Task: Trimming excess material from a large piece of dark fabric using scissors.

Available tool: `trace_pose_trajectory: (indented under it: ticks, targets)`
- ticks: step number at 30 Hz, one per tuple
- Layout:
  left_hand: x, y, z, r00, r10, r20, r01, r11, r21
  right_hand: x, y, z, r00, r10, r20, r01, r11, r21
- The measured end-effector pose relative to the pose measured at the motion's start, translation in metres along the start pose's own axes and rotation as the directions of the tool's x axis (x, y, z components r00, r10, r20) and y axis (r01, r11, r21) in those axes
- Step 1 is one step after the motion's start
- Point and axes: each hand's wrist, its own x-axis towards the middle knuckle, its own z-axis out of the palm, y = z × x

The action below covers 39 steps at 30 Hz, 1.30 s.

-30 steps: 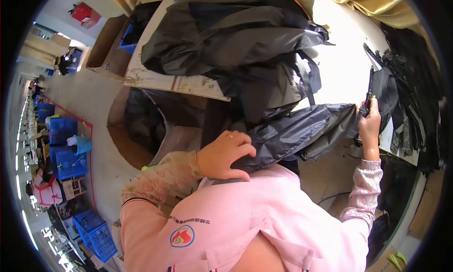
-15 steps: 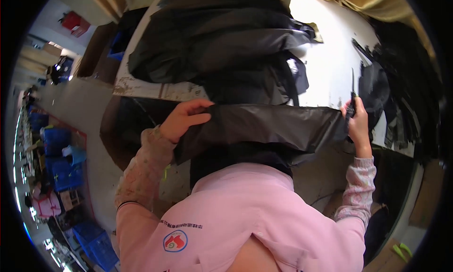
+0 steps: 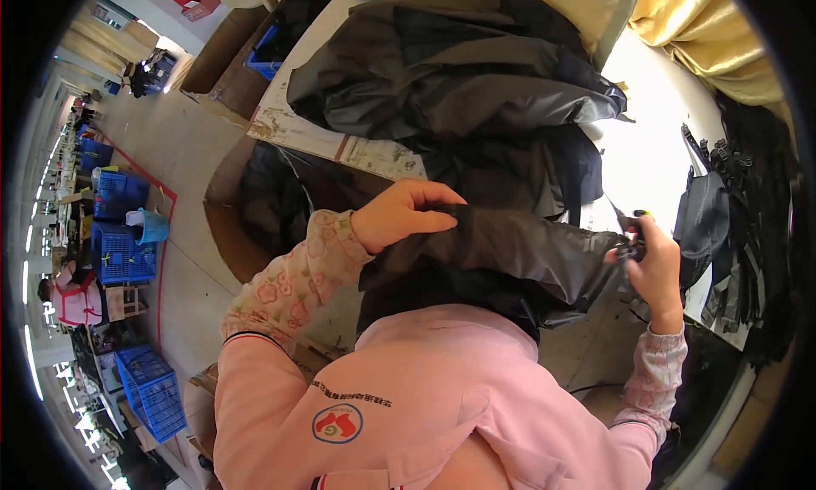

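Observation:
My left hand [image 3: 393, 221] pinches the upper left edge of a black sheet of coated fabric [image 3: 527, 250], held across in front of my body. My right hand [image 3: 658, 267] is closed around a pair of black-handled scissors [image 3: 627, 223], its blades pointing up and to the left. The fabric's right end hangs by this hand; whether the fingers also grip it I cannot tell. Just beyond, a large crumpled heap of black fabric [image 3: 450, 65] lies on the white table, a part of it drooping over the near edge toward the held sheet.
The white table [image 3: 646, 99] has a worn near edge. Black straps with buckles [image 3: 733, 226] and a black pouch-like piece [image 3: 704, 214] lie at its right. An open cardboard box [image 3: 223, 222] holding black material stands at the left. Blue crates [image 3: 123, 252] and a seated person [image 3: 78, 294] are farther left.
The view has shifted, so the table appears farther right. The held fabric has gone from stretched flat to slacker and more folded, with my hands closer together. The scissors have tilted leftward.

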Motion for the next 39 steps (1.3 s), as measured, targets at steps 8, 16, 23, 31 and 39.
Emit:
trace_pose_trajectory:
  ticks: [8, 16, 23, 31, 39]
  targets:
    - [0.006, 0.011, 0.02, 0.993, 0.026, 0.114, -0.039, 0.992, 0.119, 0.031, -0.066, -0.008, 0.841, -0.39, 0.376, 0.424, 0.906, -0.009]
    - [0.01, 0.01, 0.027, 0.98, 0.012, 0.199, -0.032, 0.995, 0.096, 0.035, -0.08, -0.01, 0.806, -0.398, 0.438, 0.429, 0.903, 0.03]
    - [0.008, 0.014, 0.028, 0.979, 0.012, 0.204, -0.041, 0.99, 0.137, 0.035, -0.078, -0.01, 0.805, -0.391, 0.446, 0.435, 0.901, 0.005]
    - [0.009, 0.009, 0.029, 0.98, 0.046, 0.196, -0.068, 0.992, 0.107, 0.029, -0.075, -0.006, 0.825, -0.375, 0.423, 0.443, 0.893, -0.073]
    - [0.007, 0.013, 0.032, 0.982, -0.018, 0.187, -0.001, 0.995, 0.103, 0.03, -0.08, -0.012, 0.804, -0.336, 0.491, 0.38, 0.925, 0.011]
